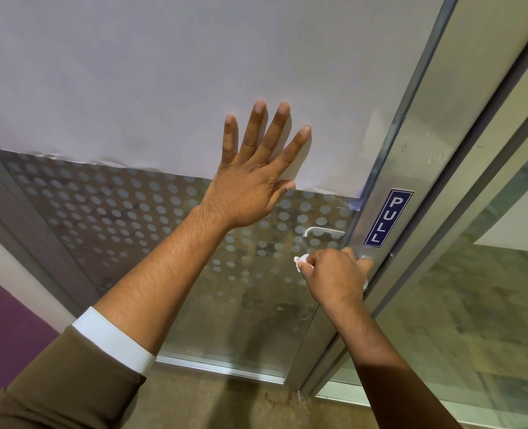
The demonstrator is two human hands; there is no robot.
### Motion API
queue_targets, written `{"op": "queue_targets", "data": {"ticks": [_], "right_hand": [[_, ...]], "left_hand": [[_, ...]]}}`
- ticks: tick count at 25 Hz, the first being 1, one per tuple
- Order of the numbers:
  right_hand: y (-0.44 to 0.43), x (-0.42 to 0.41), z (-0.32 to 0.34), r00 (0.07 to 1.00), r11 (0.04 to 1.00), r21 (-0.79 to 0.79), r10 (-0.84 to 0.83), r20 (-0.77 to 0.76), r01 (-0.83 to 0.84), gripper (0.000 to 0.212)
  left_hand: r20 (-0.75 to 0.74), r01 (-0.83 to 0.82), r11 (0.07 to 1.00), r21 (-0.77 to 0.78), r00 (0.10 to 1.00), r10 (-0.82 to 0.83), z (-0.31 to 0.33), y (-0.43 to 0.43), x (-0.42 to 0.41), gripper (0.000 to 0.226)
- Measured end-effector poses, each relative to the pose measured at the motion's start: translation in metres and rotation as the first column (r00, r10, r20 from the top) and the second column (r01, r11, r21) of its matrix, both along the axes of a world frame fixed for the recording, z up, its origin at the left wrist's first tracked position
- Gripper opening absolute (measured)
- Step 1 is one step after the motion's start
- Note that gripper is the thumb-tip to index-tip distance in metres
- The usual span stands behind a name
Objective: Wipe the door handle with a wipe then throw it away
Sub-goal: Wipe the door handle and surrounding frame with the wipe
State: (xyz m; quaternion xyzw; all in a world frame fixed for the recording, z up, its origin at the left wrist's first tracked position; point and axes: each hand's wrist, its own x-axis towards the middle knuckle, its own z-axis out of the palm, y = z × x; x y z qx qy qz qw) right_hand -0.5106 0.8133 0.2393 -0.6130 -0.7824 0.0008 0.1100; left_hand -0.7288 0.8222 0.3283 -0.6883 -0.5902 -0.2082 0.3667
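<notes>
My left hand [253, 171] lies flat with fingers spread against the glass door, over the lower edge of a white sheet [163, 72] stuck to the glass. My right hand [334, 275] is closed around the near door handle on the metal stile [411, 156], with a small white wipe [301, 261] bunched under its fingers. Most of that handle is hidden by the hand. A second silver lever handle [323, 232] shows through the glass on the far side of the door.
A blue PULL sign [388, 217] sits on the stile above my right hand. Frosted dots [117, 209] cover the glass lower down. A fixed glass panel [473, 305] and frame stand to the right. A purple wall [5, 320] is at the lower left.
</notes>
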Motion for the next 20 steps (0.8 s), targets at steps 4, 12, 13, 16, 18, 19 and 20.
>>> {"op": "queue_targets", "data": {"ticks": [4,12,13,16,18,19,20], "right_hand": [[-0.007,0.017,-0.011,0.999,0.999,0.050,0.008,-0.044,-0.006,0.028],[0.002,-0.001,-0.003,0.999,0.999,-0.023,-0.027,-0.025,0.027,0.039],[0.000,0.006,-0.007,1.000,1.000,-0.013,-0.024,-0.011,0.024,0.041],[-0.006,0.017,-0.012,1.000,1.000,-0.004,0.011,0.006,-0.011,0.038],[0.003,0.007,-0.005,0.999,0.995,-0.095,0.001,-0.050,-0.006,0.038],[0.009,0.001,0.000,0.996,0.988,-0.157,-0.017,-0.091,0.002,0.037],[0.015,-0.003,0.004,0.992,0.977,-0.211,-0.027,-0.120,0.001,0.033]], "left_hand": [[0.007,0.002,1.000,-0.015,1.000,-0.002,-0.001,0.001,0.001,0.078],[0.013,0.032,0.999,-0.016,0.999,-0.032,-0.003,0.001,0.000,0.078],[0.016,0.030,0.999,-0.019,0.999,-0.030,-0.002,0.001,0.000,0.079],[0.003,0.019,1.000,-0.011,1.000,-0.019,-0.003,0.001,0.000,0.080],[0.000,0.028,1.000,-0.012,1.000,-0.028,-0.002,0.001,0.000,0.080],[-0.003,0.026,1.000,-0.011,1.000,-0.026,-0.002,0.001,0.000,0.080],[-0.005,0.022,1.000,-0.012,1.000,-0.022,-0.003,0.001,0.001,0.080]]}}
